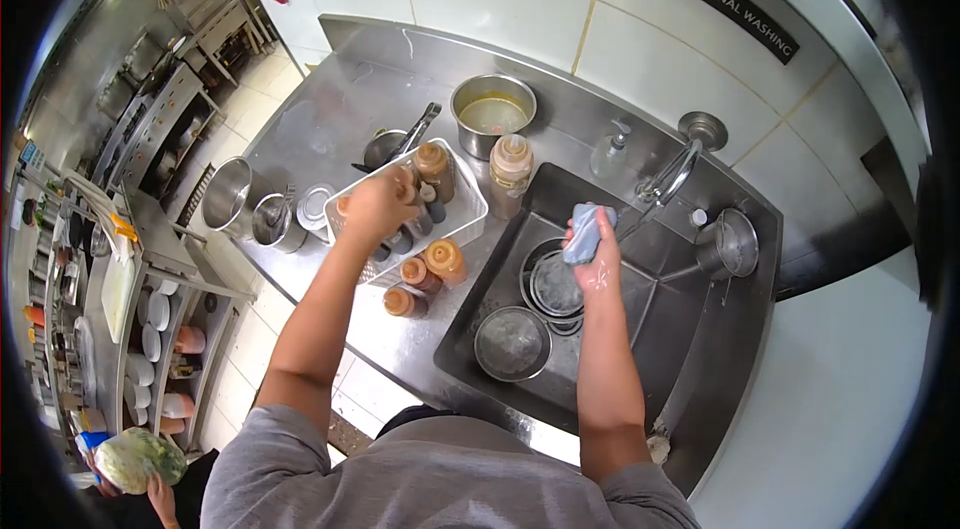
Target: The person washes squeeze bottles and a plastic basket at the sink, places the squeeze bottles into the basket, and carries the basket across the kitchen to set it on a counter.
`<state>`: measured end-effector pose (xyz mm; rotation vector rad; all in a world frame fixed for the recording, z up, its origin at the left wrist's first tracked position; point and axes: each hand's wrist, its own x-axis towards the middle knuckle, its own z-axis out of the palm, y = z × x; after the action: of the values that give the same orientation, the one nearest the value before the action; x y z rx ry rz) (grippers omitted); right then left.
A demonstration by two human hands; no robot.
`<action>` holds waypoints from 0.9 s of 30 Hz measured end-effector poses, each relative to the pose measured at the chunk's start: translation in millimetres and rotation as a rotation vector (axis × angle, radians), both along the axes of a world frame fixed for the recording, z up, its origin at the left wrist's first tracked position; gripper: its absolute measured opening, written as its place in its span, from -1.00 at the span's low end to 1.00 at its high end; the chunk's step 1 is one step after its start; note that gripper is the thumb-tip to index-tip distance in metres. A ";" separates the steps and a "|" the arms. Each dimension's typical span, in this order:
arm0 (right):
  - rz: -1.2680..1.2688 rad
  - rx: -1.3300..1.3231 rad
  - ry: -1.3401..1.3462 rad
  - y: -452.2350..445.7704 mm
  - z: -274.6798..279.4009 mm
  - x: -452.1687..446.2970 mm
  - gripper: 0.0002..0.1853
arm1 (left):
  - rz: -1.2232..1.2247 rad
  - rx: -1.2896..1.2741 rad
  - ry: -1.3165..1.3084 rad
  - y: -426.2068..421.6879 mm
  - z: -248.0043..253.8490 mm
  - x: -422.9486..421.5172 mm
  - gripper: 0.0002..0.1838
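My left hand (pixel 375 207) reaches into a white plastic basket (pixel 468 219) of sauce squeeze bottles. Its fingers are closed around the top of one squeeze bottle, which they partly hide. A brown-filled squeeze bottle (pixel 434 169) stands in the basket's far corner. Just outside the basket's near side are several more, among them an orange-topped squeeze bottle (pixel 445 261). Over the sink (pixel 640 329), my right hand (pixel 604 254) grips a blue-grey sponge (pixel 590 229), with suds on the wrist. A large squeeze bottle (pixel 510 174) stands at the sink's left edge.
Bowls (pixel 512 344) of cloudy water sit in the sink under the faucet (pixel 680 169). A saucepan (pixel 735 244) rests on the right rim. Behind the basket stand a steel pot (pixel 493 114) and a black-handled pan (pixel 385 149). At lower left, another person's hands hold a cabbage (pixel 140 459).
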<state>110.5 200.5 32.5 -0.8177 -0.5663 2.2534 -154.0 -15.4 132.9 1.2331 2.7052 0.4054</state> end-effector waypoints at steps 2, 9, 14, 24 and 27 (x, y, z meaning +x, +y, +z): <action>0.029 0.109 0.003 -27.1 32.7 -4.9 -0.54 | 0.011 0.300 -0.135 -10.2 56.0 7.4 -0.46; -0.368 1.514 -0.392 -138.1 124.1 -54.5 -0.43 | -0.170 1.165 -0.860 42.0 62.8 87.3 -0.51; -0.540 1.642 -0.666 -126.2 144.7 -41.3 -0.56 | -0.195 1.084 -1.131 65.9 35.4 137.4 -0.53; 0.211 -0.148 -0.069 -96.3 -15.3 -25.3 -0.54 | -0.351 1.074 -0.298 103.2 -38.9 152.5 -0.54; 0.103 0.011 -0.247 -81.6 -64.2 -38.6 -0.49 | -0.042 0.927 -0.424 112.4 -88.5 141.1 -0.51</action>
<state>72.0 118.9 -31.7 -1.0932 -0.7488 2.2538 -12.9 97.0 44.3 1.1458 2.1206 1.8063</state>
